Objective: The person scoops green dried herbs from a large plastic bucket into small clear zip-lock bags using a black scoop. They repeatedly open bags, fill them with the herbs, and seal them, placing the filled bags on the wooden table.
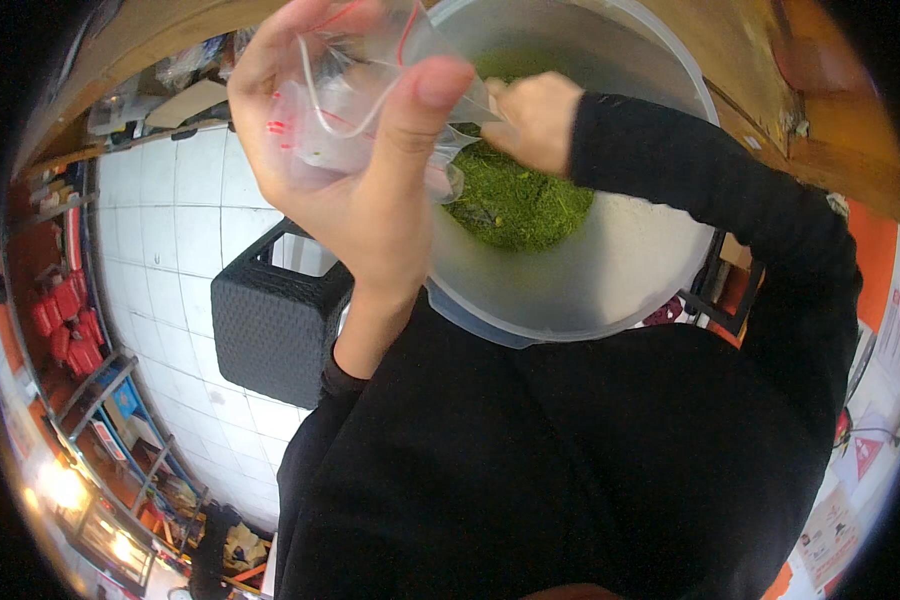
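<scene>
Translucent plastic formed the tub [640,265], at one o'clock. A black stool [270,340] stood at nine o'clock. Toward the tub's eight o'clock lay a heap of shredded greens [520,208]. At eleven o'clock, the left hand [375,200] held clear bags [320,150], red-edged. At one o'clock, the right hand [540,122] was narrowed beside the bags; whether it gripped them, I could not tell.

- Clear, edged with red and white lines: bags [345,125] at 11 o'clock
- Mottled green: chopped leaves [520,205] at 1 o'clock
- Cloudy, whitish: tub [645,250] at 1 o'clock
- Plain black: sleeve [670,150] at 2 o'clock, shirt [550,450] at 6
- Charcoal, woven pattern: stool [270,340] at 9 o'clock
- White, squared with grey lines: floor tiles [150,260] at 9 o'clock
</scene>
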Demonstrator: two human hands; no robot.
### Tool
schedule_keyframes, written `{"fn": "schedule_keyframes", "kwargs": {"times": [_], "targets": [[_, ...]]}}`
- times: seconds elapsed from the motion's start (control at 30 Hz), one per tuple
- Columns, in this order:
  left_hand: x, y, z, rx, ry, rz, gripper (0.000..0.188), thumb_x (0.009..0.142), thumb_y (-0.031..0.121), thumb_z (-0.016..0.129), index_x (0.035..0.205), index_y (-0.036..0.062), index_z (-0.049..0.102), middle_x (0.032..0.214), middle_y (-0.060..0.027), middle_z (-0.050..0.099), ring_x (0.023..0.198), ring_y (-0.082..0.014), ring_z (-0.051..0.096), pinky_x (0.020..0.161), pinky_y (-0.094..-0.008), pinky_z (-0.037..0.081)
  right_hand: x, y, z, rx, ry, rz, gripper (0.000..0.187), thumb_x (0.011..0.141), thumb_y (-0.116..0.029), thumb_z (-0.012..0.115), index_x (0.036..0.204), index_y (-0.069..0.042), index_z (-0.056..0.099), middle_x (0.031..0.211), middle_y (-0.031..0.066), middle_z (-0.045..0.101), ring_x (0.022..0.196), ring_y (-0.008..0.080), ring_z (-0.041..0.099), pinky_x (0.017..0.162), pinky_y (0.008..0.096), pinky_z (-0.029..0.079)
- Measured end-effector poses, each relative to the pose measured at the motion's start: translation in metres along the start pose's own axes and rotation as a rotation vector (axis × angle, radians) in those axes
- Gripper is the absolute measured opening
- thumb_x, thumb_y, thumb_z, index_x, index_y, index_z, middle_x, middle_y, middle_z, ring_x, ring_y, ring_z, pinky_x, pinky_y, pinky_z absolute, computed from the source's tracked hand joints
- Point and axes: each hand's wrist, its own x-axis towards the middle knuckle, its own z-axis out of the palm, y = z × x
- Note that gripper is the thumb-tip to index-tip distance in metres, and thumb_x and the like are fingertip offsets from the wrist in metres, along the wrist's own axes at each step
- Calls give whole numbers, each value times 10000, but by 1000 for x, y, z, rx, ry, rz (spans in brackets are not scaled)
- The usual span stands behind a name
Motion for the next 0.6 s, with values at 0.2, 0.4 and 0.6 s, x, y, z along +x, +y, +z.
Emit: {"fn": "schedule_keyframes", "kwargs": {"times": [0.2,0.4,0.6], "targets": [[2,0,-2,42,-31,-35,529,769,221,693,1163,-5,422,1063,-160,561,522,-68,447,445,-166,355,-36,-39,31,317,-238,-67,168,661,-9,555,807,50,614,662,188,574,652,334,610,550,396,497],[4,0,-2,16,-69,-36,561,757,234,705,1168,-11,413,1072,-173,552,518,-73,449,455,-167,359,-86,-35,-20,809,30,123,193,769,-14,564,942,49,623,752,210,611,670,317,614,606,364,469],[4,-2,-4,25,-74,30,623,748,269,709,1195,-11,376,1087,-194,533,513,-76,450,468,-170,372,-101,-41,-14,869,84,170,189,776,-37,590,943,43,628,729,190,609,631,309,596,589,343,455]]}}
